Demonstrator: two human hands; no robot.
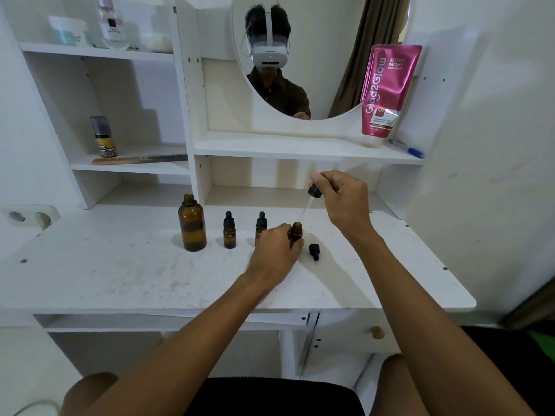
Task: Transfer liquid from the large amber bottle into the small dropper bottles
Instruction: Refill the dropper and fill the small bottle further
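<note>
Right hand [341, 202]: grip closed, thumb and fingertips pinching the black bulb and collar of a dropper pipette [314, 192], held above the counter [120, 265]. The pipette's long axis is tilted, bulb up and toward the person's right, with the clear glass stem slanting down and left; its tip sits at or just inside the mouth of the open small bottle [296, 233], though the glass is too faint to say which, or whether it carries liquid. Left hand [274, 255]: grip closed, fingers curled round the body of that same bottle, steadying it upright on the counter with only neck and shoulder showing. Key relation: the bottle mouth lies directly below and slightly left of the right-hand grip, along the line of the stem, so the likely next step, squeezing the bulb to discharge, needs the tip kept over the narrow opening; a sideways drift would put drops on the counter. Just right of the held bottle, 1 loose black dropper cap [314, 251] lies on its side. To the left stand 2 capped dropper bottles [229, 232], the nearer one [260, 225] partly hidden by the left hand. Further left stands the large amber bottle [192, 226], upright and uncapped, well apart from both hands; its fill level is not plainly readable. Progress, as judged: 1 small bottle in hand, 2 closed. Shelf items: pink tube [387, 91], comb [138, 159], pen [409, 149].
</note>
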